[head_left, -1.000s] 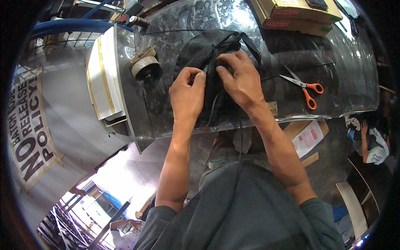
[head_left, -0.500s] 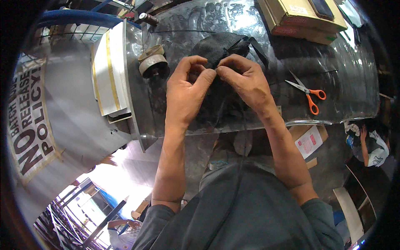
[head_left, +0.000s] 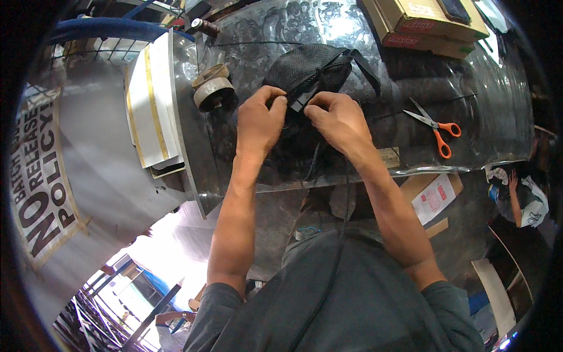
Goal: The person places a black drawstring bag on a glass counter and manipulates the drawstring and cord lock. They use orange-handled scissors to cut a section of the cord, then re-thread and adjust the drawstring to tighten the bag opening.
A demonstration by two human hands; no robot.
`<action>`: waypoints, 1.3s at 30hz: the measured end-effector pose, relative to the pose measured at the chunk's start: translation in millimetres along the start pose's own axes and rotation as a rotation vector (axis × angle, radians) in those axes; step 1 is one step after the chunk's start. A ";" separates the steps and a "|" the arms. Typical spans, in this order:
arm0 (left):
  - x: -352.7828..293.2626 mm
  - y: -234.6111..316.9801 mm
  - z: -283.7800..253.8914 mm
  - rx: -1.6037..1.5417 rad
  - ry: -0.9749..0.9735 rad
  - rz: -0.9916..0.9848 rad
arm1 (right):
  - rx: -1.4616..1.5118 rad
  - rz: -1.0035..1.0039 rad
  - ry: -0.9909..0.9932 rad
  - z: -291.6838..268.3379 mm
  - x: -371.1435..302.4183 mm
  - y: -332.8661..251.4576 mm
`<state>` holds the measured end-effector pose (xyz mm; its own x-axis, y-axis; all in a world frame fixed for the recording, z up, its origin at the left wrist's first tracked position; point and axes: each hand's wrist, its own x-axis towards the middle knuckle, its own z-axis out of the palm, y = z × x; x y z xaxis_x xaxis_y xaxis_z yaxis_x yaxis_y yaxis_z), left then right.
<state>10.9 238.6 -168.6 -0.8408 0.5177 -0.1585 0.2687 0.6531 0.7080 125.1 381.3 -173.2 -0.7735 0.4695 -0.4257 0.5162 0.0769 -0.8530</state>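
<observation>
Pinching between thumb and fingertips, the worker's left hand (head_left: 258, 124) and right hand (head_left: 342, 122) grasp the near edge of a black mesh fabric pouch (head_left: 308, 66), lying at twelve o'clock from them, long axis about half past eight to half past two; the left sits nearer the mesh. Orange-handled steel scissors (head_left: 435, 124) lie spread near three o'clock, a pale tape roll (head_left: 212, 90) near nine.

Open orange-handled scissors (head_left: 434, 125), tape rolls (head_left: 209, 90), stacked cardboard boxes (head_left: 431, 32), white printed sheet (head_left: 433, 200)
</observation>
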 end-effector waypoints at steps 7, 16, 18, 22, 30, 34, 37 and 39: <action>10.9 -13.4 -6.0 -0.110 -0.063 -0.017 | -0.056 0.032 -0.022 9.6 10.6 -9.4; 12.4 -12.3 -10.2 -0.110 -0.092 0.011 | -0.046 -0.085 0.039 14.6 12.3 -0.2; 13.5 -10.3 -12.1 -0.081 -0.116 -0.015 | -0.046 -0.100 0.040 15.3 14.0 3.7; 17.1 -14.4 -13.8 -0.012 -0.148 0.029 | -0.061 -0.111 0.030 18.8 17.3 5.6; 23.0 -10.6 -17.2 -0.015 -0.233 -0.004 | -0.091 -0.122 0.039 17.6 19.8 -0.7; 19.8 -9.0 -17.9 -0.014 -0.214 0.049 | -0.108 -0.048 0.025 15.7 20.8 -11.4; 18.2 -6.6 -20.5 -0.027 -0.230 0.040 | -0.120 -0.031 0.029 18.1 23.7 -10.7; 18.1 -9.6 -18.4 -0.103 -0.216 0.036 | -0.102 -0.051 0.045 19.7 24.6 -13.5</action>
<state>-15.6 231.6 -165.6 -0.7081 0.6534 -0.2676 0.2380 0.5777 0.7808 91.9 374.5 -178.1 -0.7837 0.5018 -0.3661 0.5127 0.1899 -0.8373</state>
